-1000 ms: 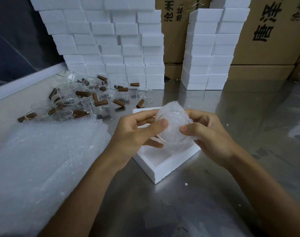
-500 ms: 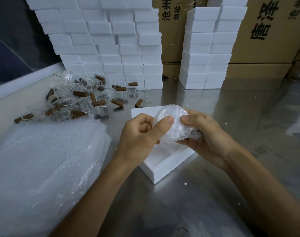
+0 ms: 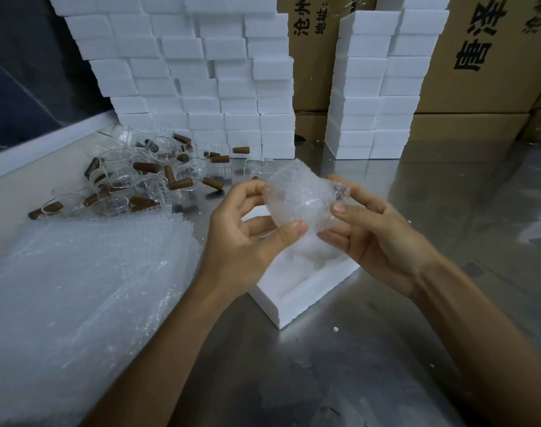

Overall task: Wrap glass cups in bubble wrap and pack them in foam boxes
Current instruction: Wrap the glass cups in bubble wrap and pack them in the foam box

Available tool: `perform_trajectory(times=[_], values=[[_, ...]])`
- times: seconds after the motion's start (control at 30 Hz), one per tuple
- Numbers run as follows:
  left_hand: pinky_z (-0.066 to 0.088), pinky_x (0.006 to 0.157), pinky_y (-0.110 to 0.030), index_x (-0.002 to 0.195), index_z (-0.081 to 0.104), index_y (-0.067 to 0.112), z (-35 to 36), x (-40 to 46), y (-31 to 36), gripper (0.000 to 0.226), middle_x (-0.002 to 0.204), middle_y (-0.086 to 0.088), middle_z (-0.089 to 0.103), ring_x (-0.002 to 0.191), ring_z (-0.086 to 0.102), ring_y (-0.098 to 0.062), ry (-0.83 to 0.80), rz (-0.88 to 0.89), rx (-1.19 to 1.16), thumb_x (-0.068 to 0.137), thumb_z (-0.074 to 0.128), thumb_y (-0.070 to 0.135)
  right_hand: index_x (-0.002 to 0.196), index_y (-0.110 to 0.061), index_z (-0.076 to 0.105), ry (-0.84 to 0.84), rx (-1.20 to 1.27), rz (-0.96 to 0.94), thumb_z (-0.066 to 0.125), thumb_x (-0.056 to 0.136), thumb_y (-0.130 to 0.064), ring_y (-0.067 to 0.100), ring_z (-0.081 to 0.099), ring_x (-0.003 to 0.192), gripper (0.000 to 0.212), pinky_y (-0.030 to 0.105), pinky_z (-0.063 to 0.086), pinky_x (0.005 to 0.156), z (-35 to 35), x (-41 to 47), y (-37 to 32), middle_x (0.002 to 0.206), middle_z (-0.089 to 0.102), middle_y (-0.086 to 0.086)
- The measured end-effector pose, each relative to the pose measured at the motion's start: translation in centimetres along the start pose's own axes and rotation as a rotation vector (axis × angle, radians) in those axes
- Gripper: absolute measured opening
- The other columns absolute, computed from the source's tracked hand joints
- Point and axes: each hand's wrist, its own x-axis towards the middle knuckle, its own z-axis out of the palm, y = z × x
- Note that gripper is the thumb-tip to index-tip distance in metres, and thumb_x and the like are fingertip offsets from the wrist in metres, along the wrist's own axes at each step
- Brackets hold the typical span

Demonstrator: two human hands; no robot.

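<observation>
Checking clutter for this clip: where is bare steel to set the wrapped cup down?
Bare table lies right of the open foam box, before the foam box stacks, and near the forearms. Crowded left: bubble wrap sheets, loose glass cups.

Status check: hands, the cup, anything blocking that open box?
Left hand and right hand both grip the bubble-wrapped cup. Cup held above the open foam box, not yet in. Nothing seen blocking the box cavity.

Surface: grey, reflective steel table (image 3: 448, 211).
Left: stack of clear bubble-wrap sheets (image 3: 78, 288).
Centre: open white foam box (image 3: 297, 291).
Far left: heap of clear glass cups with brown wooden handles (image 3: 139, 183).
Back: stacks of white foam boxes (image 3: 219, 97).
</observation>
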Motion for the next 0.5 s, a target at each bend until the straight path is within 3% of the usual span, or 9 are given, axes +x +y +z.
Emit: perform_trajectory(times=[0.17,0.27,0.33,0.4,0.5], values=[[0.058,0.079,-0.024,0.128,0.057,0.028,-0.4,0.2,-0.5,0.070,0.126,0.018,0.061,0.102,0.070,-0.009,0.007,0.020,0.060,0.063,0.085,0.024,0.139,-0.008,0.056,0.064,-0.076,-0.099,0.066,0.087,-0.009,0.018,0.070,0.088,0.052,0.027,0.059,0.077,-0.6,0.1,-0.4,0.111,0.072,0.008],[0.053,0.074,-0.012,0.134,0.055,0.032,-0.4,0.1,-1.0,0.074,0.116,0.017,0.064,0.094,0.067,-0.003,0.054,0.054,0.336,0.068,0.087,0.025,0.133,-0.018,0.062,0.120,-0.289,-0.216,0.063,0.086,-0.013,0.020,0.071,0.094,0.047,0.027,0.057,0.080,-1.1,0.0,-0.3,0.104,0.071,0.020],[0.047,0.065,-0.004,0.138,0.054,0.030,-0.2,-0.1,-1.5,0.075,0.104,0.012,0.065,0.084,0.064,-0.003,0.108,0.078,0.493,0.071,0.087,0.024,0.129,-0.021,0.062,0.085,-0.474,-0.316,0.062,0.089,-0.011,0.012,0.071,0.097,0.042,0.025,0.055,0.086,-1.0,-0.1,-0.1,0.095,0.076,0.005],[0.044,0.059,-0.003,0.142,0.051,0.028,0.0,-0.4,-1.8,0.077,0.097,0.009,0.063,0.077,0.061,-0.005,0.142,0.082,0.606,0.074,0.087,0.024,0.127,-0.017,0.061,0.054,-0.606,-0.373,0.061,0.093,-0.003,0.007,0.070,0.101,0.037,0.023,0.052,0.088,-1.0,-0.1,0.1,0.106,0.076,-0.005],[0.043,0.066,-0.016,0.146,0.043,0.035,0.1,-0.5,-2.1,0.079,0.101,0.002,0.064,0.078,0.055,-0.009,0.165,0.084,0.817,0.078,0.084,0.031,0.122,-0.017,0.063,0.051,-0.727,-0.381,0.063,0.093,-0.003,0.012,0.068,0.112,0.033,0.031,0.050,0.100,-1.3,0.1,0.3,0.119,0.072,0.004]])
